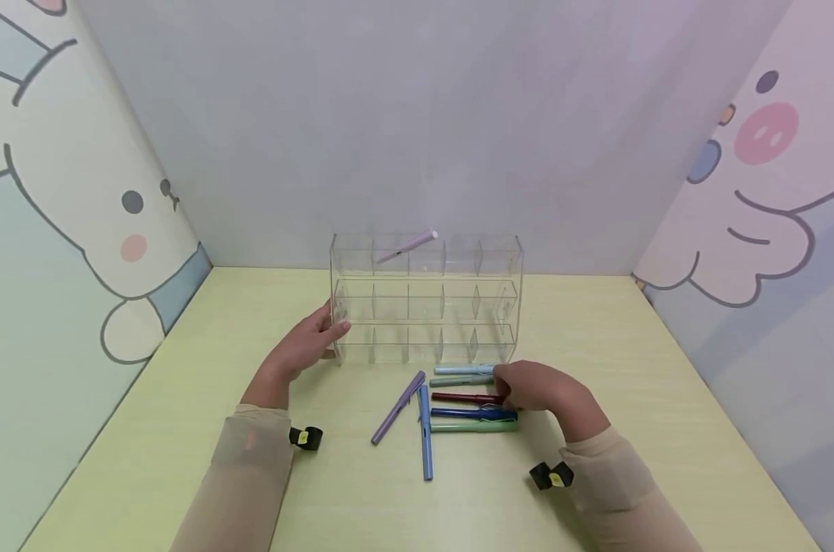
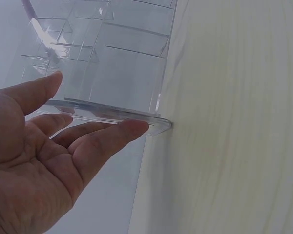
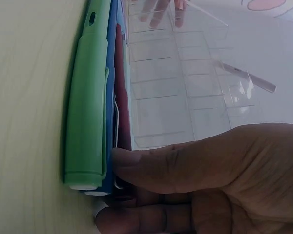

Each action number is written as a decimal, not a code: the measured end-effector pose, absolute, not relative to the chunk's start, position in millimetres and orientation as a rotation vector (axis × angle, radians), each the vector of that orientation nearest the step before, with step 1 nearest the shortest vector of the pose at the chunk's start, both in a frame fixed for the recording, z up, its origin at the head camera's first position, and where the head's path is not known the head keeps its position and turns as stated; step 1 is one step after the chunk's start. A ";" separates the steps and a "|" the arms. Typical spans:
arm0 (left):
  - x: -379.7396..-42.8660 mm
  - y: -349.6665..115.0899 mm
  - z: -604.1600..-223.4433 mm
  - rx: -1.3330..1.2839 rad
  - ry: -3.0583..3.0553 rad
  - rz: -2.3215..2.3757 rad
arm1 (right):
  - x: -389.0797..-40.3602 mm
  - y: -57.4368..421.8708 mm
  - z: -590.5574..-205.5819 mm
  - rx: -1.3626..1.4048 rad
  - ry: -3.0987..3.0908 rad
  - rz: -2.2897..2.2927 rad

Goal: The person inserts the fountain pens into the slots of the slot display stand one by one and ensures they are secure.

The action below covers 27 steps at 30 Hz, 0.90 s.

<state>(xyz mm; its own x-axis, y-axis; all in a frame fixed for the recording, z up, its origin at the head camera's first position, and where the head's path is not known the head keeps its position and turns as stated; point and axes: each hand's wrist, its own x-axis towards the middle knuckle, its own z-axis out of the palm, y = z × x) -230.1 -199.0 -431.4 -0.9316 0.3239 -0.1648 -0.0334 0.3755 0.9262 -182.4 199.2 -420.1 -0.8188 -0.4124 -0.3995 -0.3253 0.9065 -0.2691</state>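
A clear acrylic rack (image 1: 425, 310) with three tiers of compartments stands upright at the back of the table. My left hand (image 1: 310, 341) holds its left side panel (image 2: 107, 111), thumb at the front and fingers along the outside. A lilac pen (image 1: 408, 247) leans in the top tier. My right hand (image 1: 537, 387) pinches the cap end of a dark red pen (image 1: 461, 398) between thumb and fingers. Beside that pen lie a light blue pen (image 1: 461, 370), a grey-green pen (image 1: 458, 381), a dark blue pen (image 1: 468, 414) and a green pen (image 3: 88, 107), roughly parallel.
Left of the row, a purple pen (image 1: 398, 408) lies slanted and a blue pen (image 1: 426, 433) points toward the front. The pale wood-look table (image 1: 148, 452) meets a grey back wall (image 1: 417, 115). Cartoon-printed side walls (image 1: 65, 192) flank it.
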 end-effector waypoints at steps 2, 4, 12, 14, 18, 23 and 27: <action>-230.0 -199.0 -431.1 0.264 2.317 1.586 | -182.6 200.8 -419.7 -0.536 2.607 -0.268; -230.2 -198.6 -431.4 0.271 2.309 1.595 | -182.7 203.2 -417.7 -0.530 2.604 -0.286; -229.5 -198.6 -431.4 0.266 2.308 1.599 | -188.1 213.0 -406.5 -0.627 2.665 -0.529; -228.5 -198.4 -431.1 0.261 2.310 1.603 | -190.1 214.2 -405.0 -0.682 2.676 -0.626; -226.3 -196.8 -429.9 0.248 2.307 1.597 | -191.9 215.8 -402.8 -0.782 2.675 -0.777; -226.0 -196.1 -429.8 0.239 2.306 1.597 | -192.0 218.0 -402.5 -0.803 2.670 -0.952; -227.6 -197.2 -430.6 0.256 2.310 1.604 | -193.5 220.0 -403.5 -0.767 2.562 -1.202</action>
